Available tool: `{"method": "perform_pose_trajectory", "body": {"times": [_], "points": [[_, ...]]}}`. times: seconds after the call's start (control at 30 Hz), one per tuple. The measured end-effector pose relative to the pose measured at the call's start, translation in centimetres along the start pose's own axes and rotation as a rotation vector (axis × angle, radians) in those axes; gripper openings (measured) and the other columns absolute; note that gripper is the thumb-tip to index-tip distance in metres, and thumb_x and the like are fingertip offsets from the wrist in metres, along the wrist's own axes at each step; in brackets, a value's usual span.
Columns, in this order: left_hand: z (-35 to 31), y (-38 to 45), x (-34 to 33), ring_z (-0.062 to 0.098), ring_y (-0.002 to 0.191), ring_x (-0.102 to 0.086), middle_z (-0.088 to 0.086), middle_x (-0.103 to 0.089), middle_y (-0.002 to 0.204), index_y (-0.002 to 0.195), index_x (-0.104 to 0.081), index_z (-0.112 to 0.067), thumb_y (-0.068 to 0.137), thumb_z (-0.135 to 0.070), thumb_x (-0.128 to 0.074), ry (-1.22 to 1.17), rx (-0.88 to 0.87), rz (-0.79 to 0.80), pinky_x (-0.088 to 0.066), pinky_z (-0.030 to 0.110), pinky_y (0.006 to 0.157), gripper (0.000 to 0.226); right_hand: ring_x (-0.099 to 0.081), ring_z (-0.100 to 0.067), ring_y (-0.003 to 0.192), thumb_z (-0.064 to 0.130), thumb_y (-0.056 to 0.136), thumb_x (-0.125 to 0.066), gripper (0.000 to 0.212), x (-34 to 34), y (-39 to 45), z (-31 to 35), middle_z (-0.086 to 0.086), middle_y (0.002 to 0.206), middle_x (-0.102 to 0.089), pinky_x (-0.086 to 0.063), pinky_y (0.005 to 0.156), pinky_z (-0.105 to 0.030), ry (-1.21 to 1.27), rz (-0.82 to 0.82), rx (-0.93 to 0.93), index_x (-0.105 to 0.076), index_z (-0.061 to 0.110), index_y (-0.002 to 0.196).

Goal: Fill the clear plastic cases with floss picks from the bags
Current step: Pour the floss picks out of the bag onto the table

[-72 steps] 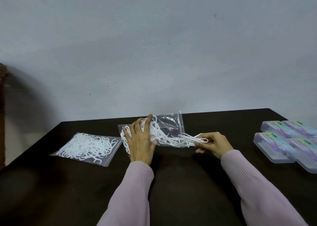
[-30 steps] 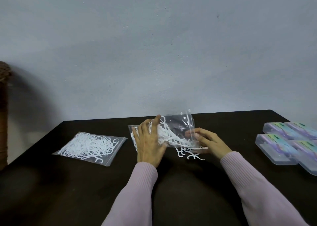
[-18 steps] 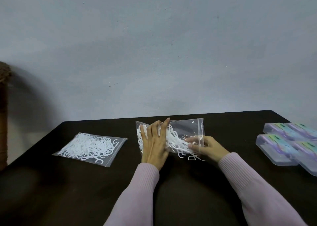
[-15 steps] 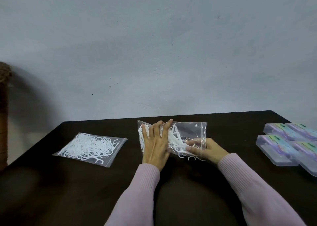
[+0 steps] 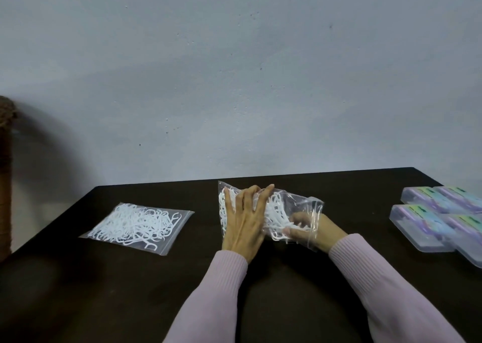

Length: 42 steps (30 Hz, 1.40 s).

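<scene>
While the left hand [image 5: 243, 221] lies flat with straight, spread fingers [image 5: 257, 199] pressing down on the left half of a clear bag [image 5: 294, 203] at the centre of the frame, the right hand [image 5: 311, 225] reaches into the bag's open right end, its wrist wrapped by the loose plastic. Seen through the film, the right fingers [image 5: 293, 229] are curled around a bunch of white picks [image 5: 276, 212] near the bag's mouth, though the crumpled plastic blurs exactly how many they grip. Most of the picks in this bag sit heaped under and just right of the left hand, and a few stick out at the lower edge by the right fingertips. Both arms wear pale pink ribbed sleeves [image 5: 378, 285] coming up from the bottom of the frame. A second bag [image 5: 138, 225], flat and packed with a tangle of white picks, lies well apart at the left of the dark surface [image 5: 78, 290], untouched. At the right edge of the frame four clear cases [image 5: 422, 228] with purple and green labels sit close together in a block, lids closed, the nearest ones cut off by the frame edge. A grey wall fills the upper half of the frame, and a brown object [image 5: 6, 175] stands at the far left edge
</scene>
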<state>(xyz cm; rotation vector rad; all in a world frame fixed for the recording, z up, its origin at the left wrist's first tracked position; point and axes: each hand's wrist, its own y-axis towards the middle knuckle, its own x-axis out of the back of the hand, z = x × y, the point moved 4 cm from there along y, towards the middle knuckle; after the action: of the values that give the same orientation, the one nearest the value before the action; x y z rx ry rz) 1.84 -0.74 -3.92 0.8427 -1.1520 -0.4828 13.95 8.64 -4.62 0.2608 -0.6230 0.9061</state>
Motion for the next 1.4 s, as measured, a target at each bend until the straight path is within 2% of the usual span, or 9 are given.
{"method": "perform_pose_trajectory", "body": {"times": [0.1,0.27,0.43,0.57,0.77,0.97,1.1,1.2,1.4], "points": [[0.5,0.1,0.1,0.023,0.113,-0.038,0.008,-0.039,0.117,0.138,-0.037,-0.021,0.038,-0.022,-0.092,-0.008,0.023,-0.011,-0.025,0.06,0.101,0.114,-0.058,-0.006,0.079,0.03,0.086,-0.061,0.006,0.3,-0.2,0.4,0.006,0.09,-0.06,-0.04,0.064,-0.013,0.025,-0.069,0.073,-0.061,0.024,0.085],[0.9,0.2,-0.1,0.023,0.112,-0.039,0.008,-0.04,0.116,0.137,-0.037,-0.022,0.033,-0.028,-0.094,0.037,0.038,-0.006,-0.025,0.059,0.101,0.119,-0.058,-0.005,0.07,0.029,0.088,-0.058,0.013,0.6,-0.3,0.6,0.006,0.081,-0.064,-0.043,0.063,-0.013,0.073,-0.062,0.082,-0.06,0.024,0.077],[1.6,0.2,0.2,0.024,0.11,-0.038,0.008,-0.04,0.114,0.135,-0.038,-0.021,0.026,-0.026,-0.095,0.048,0.058,-0.034,-0.025,0.059,0.098,0.123,-0.06,-0.012,0.088,0.03,0.085,-0.06,0.008,1.3,-0.1,-0.3,0.005,0.096,-0.064,-0.047,0.082,-0.027,0.177,-0.128,0.028,-0.062,0.024,0.09],[2.1,0.0,0.3,0.024,0.111,-0.037,0.008,-0.039,0.114,0.134,-0.039,-0.021,0.028,-0.013,-0.093,0.022,0.103,-0.02,-0.022,0.061,0.1,0.12,-0.061,-0.006,0.081,0.025,0.087,-0.059,0.019,2.1,-0.3,-0.4,0.002,0.098,-0.066,-0.044,0.064,-0.014,0.108,-0.152,0.03,-0.063,0.017,0.103],[3.2,-0.1,0.5,0.023,0.111,-0.037,0.008,-0.042,0.113,0.133,-0.041,-0.021,0.031,0.003,-0.085,0.009,0.214,-0.01,-0.02,0.062,0.101,0.114,-0.06,-0.003,0.073,0.03,0.086,-0.06,0.012,2.8,-0.6,-0.6,0.01,0.082,-0.063,-0.04,0.065,-0.011,-0.038,-0.185,0.072,-0.062,0.024,0.076],[4.8,-0.2,1.1,0.023,0.117,-0.034,0.008,-0.042,0.12,0.136,-0.04,-0.025,0.042,0.01,-0.082,-0.006,0.421,0.021,-0.014,0.064,0.106,0.109,-0.061,-0.006,0.063,0.031,0.086,-0.06,0.013,3.5,-0.7,-1.0,0.006,0.074,-0.064,-0.043,0.058,-0.01,-0.131,-0.199,0.044,-0.061,0.024,0.075],[5.3,-0.4,1.8,0.027,0.129,-0.032,0.013,-0.043,0.131,0.143,-0.037,-0.024,0.064,0.013,-0.068,-0.057,0.56,0.079,0.005,0.057,0.112,0.093,-0.06,-0.012,0.083,0.03,0.086,-0.061,0.004,3.8,-0.4,-1.6,0.004,0.084,-0.065,-0.047,0.078,-0.023,-0.204,-0.209,0.016,-0.063,0.026,0.084],[5.6,-0.4,2.2,0.029,0.129,-0.033,0.013,-0.043,0.131,0.141,-0.04,-0.023,0.063,0.013,-0.067,-0.054,0.618,0.066,0.004,0.057,0.112,0.091,-0.056,-0.011,0.094,0.028,0.086,-0.061,0.012,3.8,-0.2,-2.2,0.003,0.098,-0.064,-0.044,0.087,-0.026,-0.25,-0.191,-0.039,-0.065,0.025,0.097],[5.7,-0.4,2.5,0.03,0.132,-0.03,0.013,-0.039,0.135,0.142,-0.037,-0.025,0.068,0.007,-0.07,-0.058,0.671,0.069,0.003,0.059,0.113,0.087,-0.051,-0.008,0.088,0.021,0.08,-0.07,0.032,3.9,-0.3,-2.0,0.004,0.103,-0.061,-0.037,0.079,-0.019,-0.282,-0.217,-0.017,-0.064,0.023,0.111]]}}
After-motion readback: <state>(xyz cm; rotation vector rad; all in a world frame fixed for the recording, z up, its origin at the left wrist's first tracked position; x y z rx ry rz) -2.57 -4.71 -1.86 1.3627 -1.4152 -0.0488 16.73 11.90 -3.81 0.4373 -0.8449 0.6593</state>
